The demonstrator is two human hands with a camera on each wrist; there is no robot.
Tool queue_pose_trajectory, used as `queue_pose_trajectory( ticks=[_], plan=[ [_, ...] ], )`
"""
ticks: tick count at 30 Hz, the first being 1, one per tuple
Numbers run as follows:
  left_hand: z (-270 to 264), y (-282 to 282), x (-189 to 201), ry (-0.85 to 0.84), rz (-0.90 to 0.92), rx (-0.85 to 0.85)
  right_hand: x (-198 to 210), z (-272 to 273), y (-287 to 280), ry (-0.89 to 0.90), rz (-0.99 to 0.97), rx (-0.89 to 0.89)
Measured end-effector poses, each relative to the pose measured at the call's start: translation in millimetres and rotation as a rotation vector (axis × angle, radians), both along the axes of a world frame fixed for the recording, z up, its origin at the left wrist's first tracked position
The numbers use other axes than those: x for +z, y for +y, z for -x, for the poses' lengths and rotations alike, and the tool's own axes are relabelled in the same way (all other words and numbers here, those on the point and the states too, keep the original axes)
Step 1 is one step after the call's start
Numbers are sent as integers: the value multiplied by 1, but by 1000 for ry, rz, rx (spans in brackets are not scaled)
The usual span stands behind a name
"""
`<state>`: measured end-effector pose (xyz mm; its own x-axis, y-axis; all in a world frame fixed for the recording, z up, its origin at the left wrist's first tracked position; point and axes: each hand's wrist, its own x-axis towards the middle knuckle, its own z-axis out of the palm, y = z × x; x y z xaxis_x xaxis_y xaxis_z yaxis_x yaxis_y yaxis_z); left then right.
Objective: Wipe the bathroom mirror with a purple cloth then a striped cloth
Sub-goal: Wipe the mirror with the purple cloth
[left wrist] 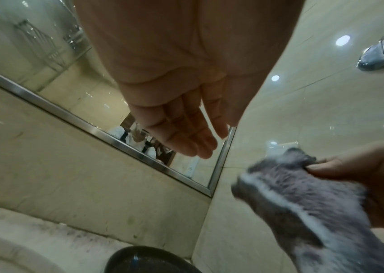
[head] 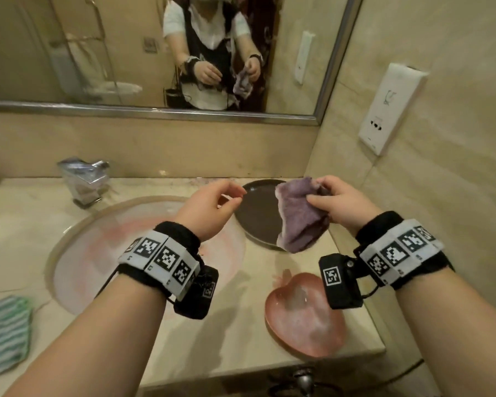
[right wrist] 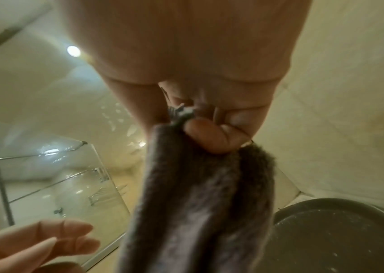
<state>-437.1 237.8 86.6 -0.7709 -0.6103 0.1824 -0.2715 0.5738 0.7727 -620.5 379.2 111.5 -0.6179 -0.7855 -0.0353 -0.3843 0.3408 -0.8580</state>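
Note:
My right hand [head: 324, 196] pinches the top of the purple cloth [head: 298, 216], which hangs down over a dark round plate [head: 255, 216]. In the right wrist view the fingers [right wrist: 209, 134] pinch the cloth [right wrist: 197, 203] at its top edge. My left hand [head: 229, 196] hovers a little to the left of the cloth, fingers relaxed and holding nothing; the left wrist view shows its fingers [left wrist: 186, 133] straight, with the cloth [left wrist: 303, 203] apart to the right. The mirror [head: 98, 53] with its metal frame hangs above the counter. The striped green and white cloth [head: 3, 330] lies at the counter's left edge.
A round sink [head: 126, 253] with a chrome tap [head: 83, 179] sits left of centre in the marble counter [head: 226, 339]. A pink heart-shaped dish [head: 304, 319] lies near the front right. A white wall dispenser [head: 390, 107] hangs on the right wall.

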Motion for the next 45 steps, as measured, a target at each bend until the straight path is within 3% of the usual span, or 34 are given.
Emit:
queue_pose_trajectory(
  ticks=[5, 8, 15, 22, 32, 36, 38, 40, 45],
  plan=[
    [4, 0, 22, 60, -36, -44, 7, -15, -20, 30, -2, -77],
    [12, 5, 29, -12, -25, -92, 6, -28, -28, 93, 33, -89],
    [17, 9, 37, -166, 157, -74, 8, -40, -44, 23, 173, -152],
    [11, 4, 44, -176, 217, -10, 27, -51, -45, -500, 311, 63],
    [3, -8, 58, -166, 291, 136, 31, -51, -48, -148, 220, 246],
    [1, -15, 70, -115, 220, 149, 32, -41, -46, 253, 259, 72],
    [1, -16, 77, -107, 183, 136, 36, -37, -45, 362, 259, 45],
    [2, -19, 85, -96, 158, 114, 43, -36, -46, 388, 239, 65],
    [1, -27, 106, -73, 129, 32, 59, -37, -57, 257, 240, 122]
  ],
)
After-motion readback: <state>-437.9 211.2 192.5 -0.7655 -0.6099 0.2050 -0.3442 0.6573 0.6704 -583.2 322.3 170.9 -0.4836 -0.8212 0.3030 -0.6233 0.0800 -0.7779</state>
